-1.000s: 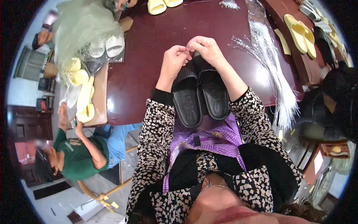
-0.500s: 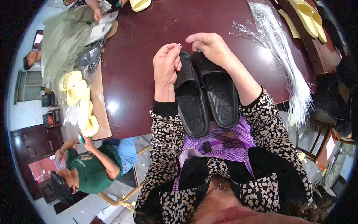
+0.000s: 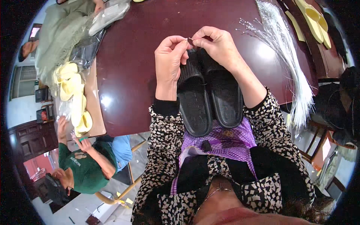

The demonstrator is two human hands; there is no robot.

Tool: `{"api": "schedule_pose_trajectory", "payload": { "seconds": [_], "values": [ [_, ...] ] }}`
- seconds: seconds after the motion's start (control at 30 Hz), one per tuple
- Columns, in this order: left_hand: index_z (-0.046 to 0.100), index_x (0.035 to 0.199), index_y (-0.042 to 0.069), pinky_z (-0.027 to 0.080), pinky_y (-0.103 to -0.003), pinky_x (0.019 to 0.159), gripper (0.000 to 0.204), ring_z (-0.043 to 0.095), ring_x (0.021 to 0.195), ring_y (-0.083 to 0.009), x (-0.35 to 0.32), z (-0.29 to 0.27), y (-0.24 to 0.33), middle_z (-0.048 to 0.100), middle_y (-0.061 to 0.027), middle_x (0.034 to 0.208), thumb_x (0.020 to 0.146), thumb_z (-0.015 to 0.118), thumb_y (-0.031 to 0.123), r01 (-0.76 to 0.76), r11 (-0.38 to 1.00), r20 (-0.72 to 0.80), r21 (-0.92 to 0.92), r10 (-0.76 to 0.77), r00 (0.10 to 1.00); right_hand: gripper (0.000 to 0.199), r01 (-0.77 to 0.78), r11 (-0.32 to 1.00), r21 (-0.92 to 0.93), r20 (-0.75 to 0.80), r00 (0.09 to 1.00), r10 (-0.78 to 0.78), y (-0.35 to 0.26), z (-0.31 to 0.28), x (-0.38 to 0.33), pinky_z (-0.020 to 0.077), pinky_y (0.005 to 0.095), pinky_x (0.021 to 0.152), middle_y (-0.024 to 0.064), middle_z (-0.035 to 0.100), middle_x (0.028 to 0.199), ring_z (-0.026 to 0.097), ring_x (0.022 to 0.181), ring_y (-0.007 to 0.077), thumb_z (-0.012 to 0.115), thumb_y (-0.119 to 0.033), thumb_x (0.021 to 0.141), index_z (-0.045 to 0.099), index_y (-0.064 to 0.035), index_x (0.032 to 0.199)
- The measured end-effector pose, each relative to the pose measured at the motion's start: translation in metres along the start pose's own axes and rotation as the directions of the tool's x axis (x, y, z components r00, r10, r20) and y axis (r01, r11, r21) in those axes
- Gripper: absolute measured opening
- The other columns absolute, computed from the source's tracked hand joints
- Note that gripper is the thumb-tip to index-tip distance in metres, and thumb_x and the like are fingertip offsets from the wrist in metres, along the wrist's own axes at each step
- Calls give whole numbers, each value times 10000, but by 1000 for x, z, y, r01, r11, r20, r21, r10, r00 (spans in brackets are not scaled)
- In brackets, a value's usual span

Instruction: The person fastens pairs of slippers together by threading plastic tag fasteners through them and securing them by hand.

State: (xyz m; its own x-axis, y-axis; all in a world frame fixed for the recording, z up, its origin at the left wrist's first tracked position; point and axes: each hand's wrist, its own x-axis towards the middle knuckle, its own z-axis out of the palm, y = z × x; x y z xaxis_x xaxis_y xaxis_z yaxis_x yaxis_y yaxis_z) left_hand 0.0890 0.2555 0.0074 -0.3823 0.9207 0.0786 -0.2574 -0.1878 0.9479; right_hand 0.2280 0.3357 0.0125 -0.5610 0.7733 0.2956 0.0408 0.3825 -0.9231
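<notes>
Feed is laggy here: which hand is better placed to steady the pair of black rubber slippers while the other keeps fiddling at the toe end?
Left, probably: the left hand already lies over the pair of black rubber slippers; the right hand pinches something tiny above them.

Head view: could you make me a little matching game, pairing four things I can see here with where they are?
Things:
1. black slippers
2. yellow slippers
3. clear plastic strands
4. person in green top

Places:
A. spread along the table's right side
B. under both hands, at the near table edge
C. seated lower left
D. heaped at the table's left end

Pairs: 1-B, 2-D, 3-A, 4-C
</notes>
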Motion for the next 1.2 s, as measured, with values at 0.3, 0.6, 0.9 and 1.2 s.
{"api": "schedule_pose_trajectory", "payload": {
  "seconds": [0.3, 0.6, 0.9, 1.2],
  "values": [
    [596, 884, 8, 384, -157, 436, 38, 519, 518, -44, 0, 1, 2, 632, -58, 736, 859, 600, 36, -3, 999, -16, -44, 2, 1000, 76, 93, 985, -143, -10, 995, -96, -5, 0, -1, 493, 252, 702, 50, 673, 797, 611, 744, 108, 669, -48, 785, 681, -31, 858],
    [599, 879, 12, 376, -157, 426, 35, 515, 512, -38, 0, 2, 1, 626, -47, 721, 852, 606, 33, 23, 999, -21, -43, -23, 999, 89, 82, 981, -175, -13, 996, -85, -2, 0, -1, 496, 269, 721, 60, 675, 808, 623, 776, 132, 672, -55, 783, 687, -36, 869],
    [614, 861, 18, 360, -161, 423, 23, 476, 495, -29, 0, 0, -1, 597, -17, 699, 839, 620, 23, 28, 1000, -9, -13, -29, 1000, 98, 129, 970, -204, -21, 991, -136, -1, 1, -2, 498, 258, 720, 51, 663, 816, 620, 781, 125, 655, -19, 791, 676, -34, 885],
    [617, 885, 9, 383, -194, 428, 61, 454, 479, -49, 3, -7, -4, 589, -16, 707, 825, 628, 14, 37, 998, 2, -47, -37, 999, 179, 87, 994, 60, -33, 996, -86, -2, 5, -1, 484, 221, 724, -15, 595, 816, 575, 789, 73, 611, 41, 818, 572, -41, 973]
  ]
}}
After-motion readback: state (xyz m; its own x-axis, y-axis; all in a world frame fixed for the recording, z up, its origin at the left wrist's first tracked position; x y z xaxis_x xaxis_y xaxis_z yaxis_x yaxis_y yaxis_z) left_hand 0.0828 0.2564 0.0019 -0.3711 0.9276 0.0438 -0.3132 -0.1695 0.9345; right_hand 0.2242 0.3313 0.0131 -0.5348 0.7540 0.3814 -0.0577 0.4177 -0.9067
